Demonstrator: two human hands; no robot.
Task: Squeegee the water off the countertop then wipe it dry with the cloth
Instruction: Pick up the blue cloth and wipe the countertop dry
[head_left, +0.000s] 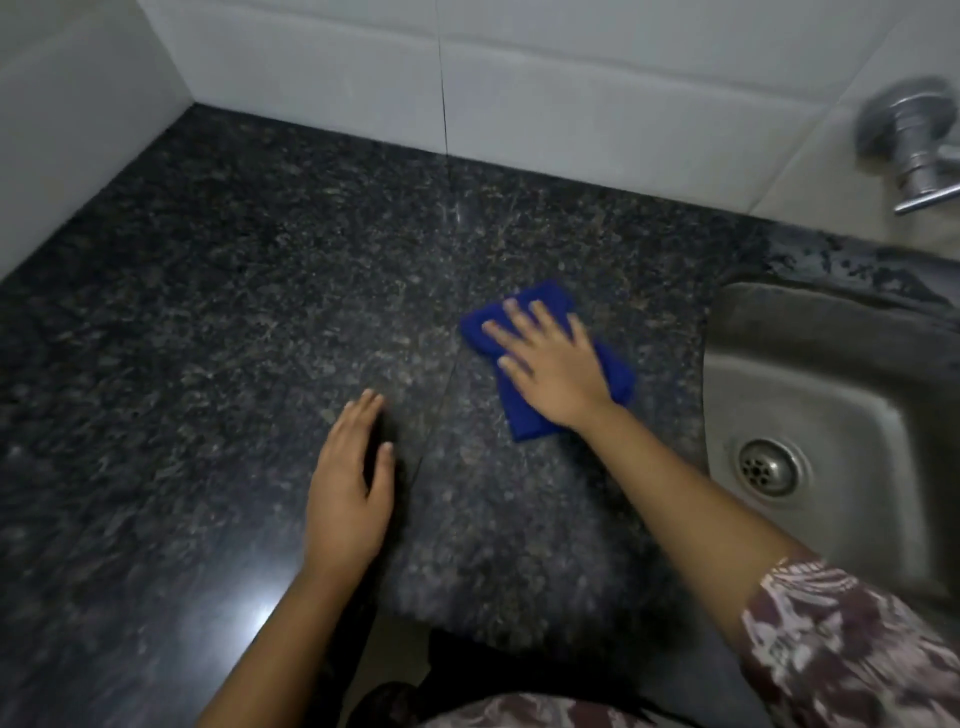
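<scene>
Two hands are at the dark granite countertop (208, 312). Nearest, the left hand (348, 493) lies flat, fingers straight, holding nothing. Beyond it, the right hand (550, 364) presses spread fingers on one folded blue cloth (524, 415), mid-counter beside the one steel sink (831, 374). No squeegee shows — squeegeeing looks finished and drying is underway, the left and far stretches probably remaining. One drain (769, 466), and farther back one wall tap (914, 145).

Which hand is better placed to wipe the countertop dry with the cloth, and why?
Right: the right hand lies flat on the blue cloth; the left hand, beside it, holds nothing.
</scene>
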